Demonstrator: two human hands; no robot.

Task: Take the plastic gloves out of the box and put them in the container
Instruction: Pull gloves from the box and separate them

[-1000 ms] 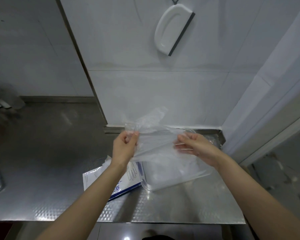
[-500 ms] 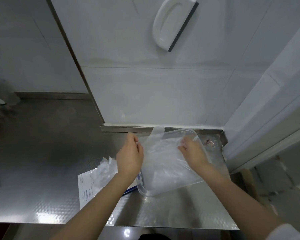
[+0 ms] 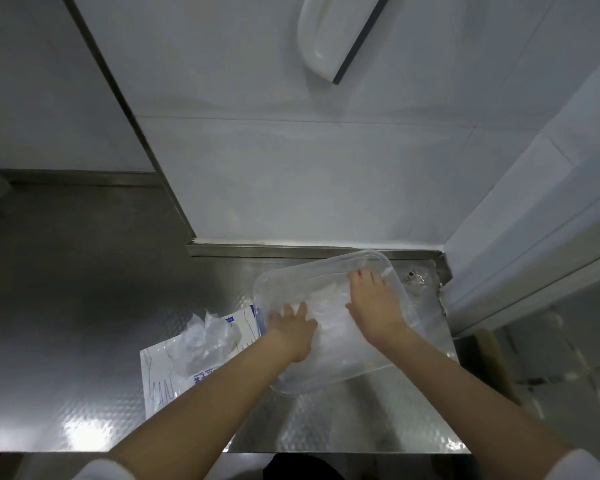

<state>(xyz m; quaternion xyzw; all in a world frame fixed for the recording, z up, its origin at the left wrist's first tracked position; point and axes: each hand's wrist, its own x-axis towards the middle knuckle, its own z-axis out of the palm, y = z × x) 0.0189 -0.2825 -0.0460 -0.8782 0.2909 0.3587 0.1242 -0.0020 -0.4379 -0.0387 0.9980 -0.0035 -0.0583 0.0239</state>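
A clear plastic container (image 3: 293,273) stands on the steel counter near the back right corner. Thin clear plastic gloves (image 3: 329,308) lie inside it. My left hand (image 3: 291,329) and my right hand (image 3: 374,304) are both inside the container, fingers spread, pressing flat on the gloves. To the left lies the flat white and blue glove box (image 3: 160,375), with more crumpled clear gloves (image 3: 205,337) spilling out of its top. My left forearm crosses the box's right end.
The steel counter (image 3: 66,306) runs left and ends at a front edge near the bottom. White tiled walls close the back and right. A white squeegee (image 3: 329,32) hangs on the wall above. A small metal fitting (image 3: 413,277) sits behind the container.
The gloves I held up between both hands have gone down into the container. Both hands have let go of them and now press flat on top.
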